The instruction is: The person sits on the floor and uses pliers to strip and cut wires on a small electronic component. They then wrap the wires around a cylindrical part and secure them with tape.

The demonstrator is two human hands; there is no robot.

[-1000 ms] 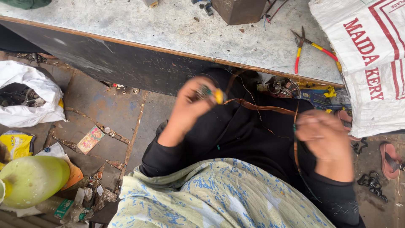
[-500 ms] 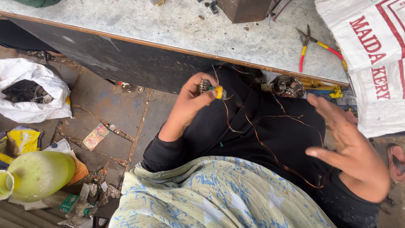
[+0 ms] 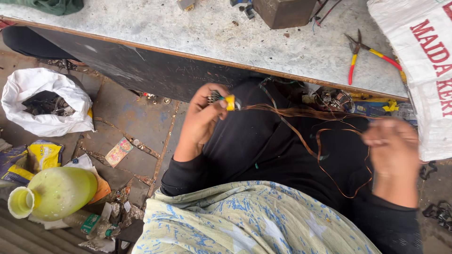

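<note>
My left hand (image 3: pixel 202 120) pinches a small coil with a yellow bobbin (image 3: pixel 228 101) in front of the dark bench edge. Thin copper wire (image 3: pixel 301 114) runs from the coil across my black lap to my right hand (image 3: pixel 393 148), which is blurred and closed on the wire's far end. Loose loops of the same wire hang down over my lap between the two hands. A pale blue-patterned cloth (image 3: pixel 245 221) covers my knees below.
A grey workbench (image 3: pixel 212 33) spans the top, with red-and-yellow pliers (image 3: pixel 362 49) and a dark metal block (image 3: pixel 285 11) on it. A white printed sack (image 3: pixel 419 61) lies at right. On the floor at left sit a white bag (image 3: pixel 44 101) and a yellow-green jug (image 3: pixel 54 193).
My right hand has moved from an open spread pose to a closed grip on the wire and pulled it out to the right. The left hand stays on the coil.
</note>
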